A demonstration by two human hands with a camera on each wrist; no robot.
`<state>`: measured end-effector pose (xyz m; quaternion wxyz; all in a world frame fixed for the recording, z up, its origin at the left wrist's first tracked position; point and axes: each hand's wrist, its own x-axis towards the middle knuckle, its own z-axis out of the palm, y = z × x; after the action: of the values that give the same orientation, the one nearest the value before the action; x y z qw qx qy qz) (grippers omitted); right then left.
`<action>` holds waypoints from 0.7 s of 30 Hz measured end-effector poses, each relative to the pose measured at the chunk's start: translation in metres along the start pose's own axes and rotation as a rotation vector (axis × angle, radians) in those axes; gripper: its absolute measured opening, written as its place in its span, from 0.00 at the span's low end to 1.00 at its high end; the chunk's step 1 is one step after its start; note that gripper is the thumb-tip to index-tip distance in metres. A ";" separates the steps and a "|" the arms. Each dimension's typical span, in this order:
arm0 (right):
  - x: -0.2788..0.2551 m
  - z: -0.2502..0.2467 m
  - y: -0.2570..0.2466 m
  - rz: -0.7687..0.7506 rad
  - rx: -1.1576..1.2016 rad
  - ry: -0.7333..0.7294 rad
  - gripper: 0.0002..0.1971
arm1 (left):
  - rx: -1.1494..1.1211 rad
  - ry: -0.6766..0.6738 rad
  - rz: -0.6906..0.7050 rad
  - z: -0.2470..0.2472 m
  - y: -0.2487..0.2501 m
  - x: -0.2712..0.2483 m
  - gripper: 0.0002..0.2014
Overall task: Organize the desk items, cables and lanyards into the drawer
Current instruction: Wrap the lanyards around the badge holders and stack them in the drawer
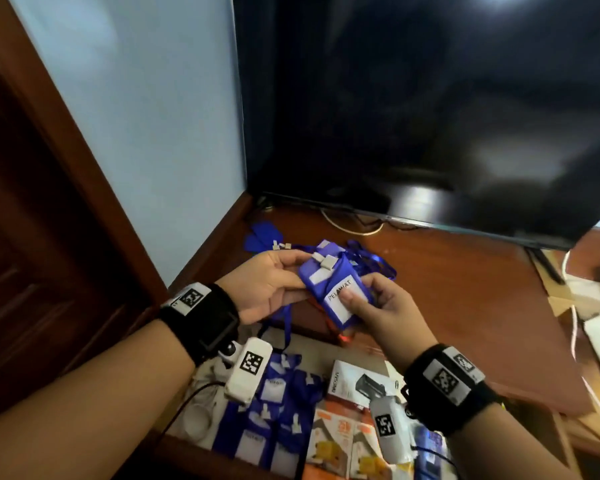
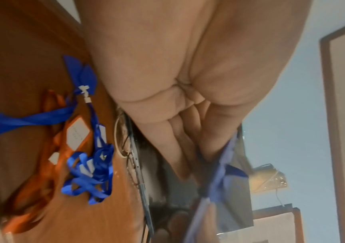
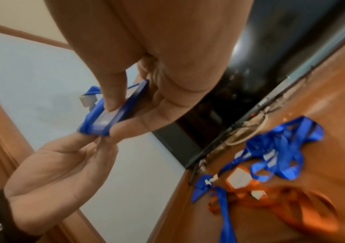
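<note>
Both hands hold up a small stack of blue badge holders [image 1: 336, 289] with a white name label, just above the desk's front edge. My left hand [image 1: 300, 277] pinches its clip end. My right hand [image 1: 359, 292] pinches the lower end, thumb on the label. In the right wrist view the thumb and fingers clamp the blue holder [image 3: 113, 113]. Its blue strap [image 1: 286, 323] hangs down toward the open drawer [image 1: 201, 420]. More blue lanyards [image 1: 371, 261] lie tangled on the desk behind the hands, and an orange lanyard [image 3: 271, 205] with a badge lies beside them.
The drawer holds rows of blue badge holders [image 1: 274, 410], a white box [image 1: 357, 379] and orange packets [image 1: 333, 441]. A large dark screen [image 1: 430, 98] stands at the back of the desk, with a white cable [image 1: 354, 226] under it. A pale wall closes the left side.
</note>
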<state>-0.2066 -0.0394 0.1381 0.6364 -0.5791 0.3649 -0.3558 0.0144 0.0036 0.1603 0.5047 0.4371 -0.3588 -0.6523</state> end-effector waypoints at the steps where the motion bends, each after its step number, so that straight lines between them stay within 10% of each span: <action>1: 0.002 0.004 0.008 0.042 0.022 0.020 0.11 | -0.029 -0.014 -0.007 -0.003 -0.006 -0.002 0.25; 4: 0.006 0.015 0.039 0.214 -0.016 0.029 0.14 | -0.059 -0.017 -0.053 -0.011 -0.032 -0.006 0.26; 9: 0.003 0.025 0.074 0.388 -0.523 -0.194 0.16 | 0.589 0.274 -0.014 -0.031 -0.095 0.002 0.11; 13: 0.007 0.010 0.089 0.353 -1.008 -0.343 0.13 | 0.939 0.141 -0.156 -0.039 -0.140 0.013 0.05; 21: 0.043 -0.051 0.095 0.295 -1.071 -0.190 0.07 | 1.195 0.016 -0.462 -0.039 -0.209 0.055 0.05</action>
<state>-0.2278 -0.0939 0.0375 0.3268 -0.7936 0.5126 0.0254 -0.0276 -0.0026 -0.0550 0.0232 0.7138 -0.5534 -0.4285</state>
